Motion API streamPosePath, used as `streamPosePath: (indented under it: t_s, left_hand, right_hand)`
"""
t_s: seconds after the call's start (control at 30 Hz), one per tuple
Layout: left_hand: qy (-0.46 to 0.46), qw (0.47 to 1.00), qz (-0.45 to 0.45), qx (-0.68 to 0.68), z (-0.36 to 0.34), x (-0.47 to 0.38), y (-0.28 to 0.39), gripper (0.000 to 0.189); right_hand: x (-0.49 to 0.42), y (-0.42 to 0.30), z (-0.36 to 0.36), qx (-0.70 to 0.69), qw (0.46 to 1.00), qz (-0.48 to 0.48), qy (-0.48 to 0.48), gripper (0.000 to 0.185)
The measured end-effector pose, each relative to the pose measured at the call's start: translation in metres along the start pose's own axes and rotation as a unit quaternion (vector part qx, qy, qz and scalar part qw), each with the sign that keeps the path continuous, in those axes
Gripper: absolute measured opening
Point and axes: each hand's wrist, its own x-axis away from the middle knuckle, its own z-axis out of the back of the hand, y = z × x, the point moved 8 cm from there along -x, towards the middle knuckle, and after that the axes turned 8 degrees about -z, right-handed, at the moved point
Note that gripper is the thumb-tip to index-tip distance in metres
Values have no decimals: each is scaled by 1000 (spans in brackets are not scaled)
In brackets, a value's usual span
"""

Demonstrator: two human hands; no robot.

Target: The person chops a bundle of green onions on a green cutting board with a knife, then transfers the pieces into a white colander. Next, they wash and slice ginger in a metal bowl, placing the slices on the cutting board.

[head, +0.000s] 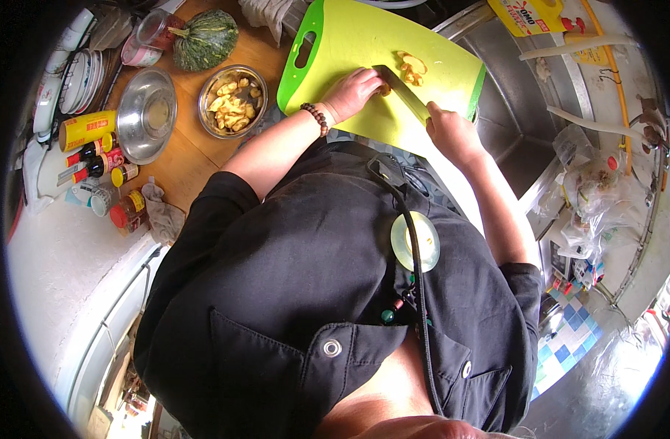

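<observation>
A lime-green plastic cutting board (357, 33) lies before me, with a handle slot at its left end. My right hand (454, 137) grips the handle of a kitchen knife (403, 92), whose blade slants across the board. Close against the blade's far end, the bent fingers of my left hand (350, 94) rest on a small brown food piece (386, 89), mostly hidden by them. Beyond the knife lie several yellowish-brown slices (413, 68), perhaps mushroom. More such pieces (231, 110) fill part of a small metal bowl (205, 88) left of the board.
On the wooden counter (198, 159) stand a green pumpkin (206, 41), a large metal basin (167, 99), sauce bottles (96, 164) and a red-lidded jar (129, 211). A steel sink (505, 99) adjoins the board's right side. Plastic bags (590, 186) lie farther right.
</observation>
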Motion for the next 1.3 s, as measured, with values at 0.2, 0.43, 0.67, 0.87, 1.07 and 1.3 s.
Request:
streamPosePath:
  t_s: [0.2,0.43,0.67,0.87,1.07,1.3]
  left_hand:
    - [1,1000,-10,9,0,-1,0,18]
    - [12,1000,-19,-19,0,0,-1,15]
    - [-37,999,8,7,-5,1,-1,15]
    - [-26,1000,-14,-9,-6,2,0,15]
    - [-8,1000,-7,5,-5,3,0,18]
    - [-8,1000,-8,3,-1,1,-1,14]
  right_hand:
    - [-44,-6,-38,-36,999,-2,-5,22]
    - [-30,-4,-30,-61,997,-20,53,21]
    - [-9,-1,-12,-53,997,-29,58,20]
    - [2,-5,-7,-42,998,-10,45,18]
    - [-8,-11,-21,-6,999,-30,-21,21]
    - [-38,-13,-55,-43,998,-33,22,25]
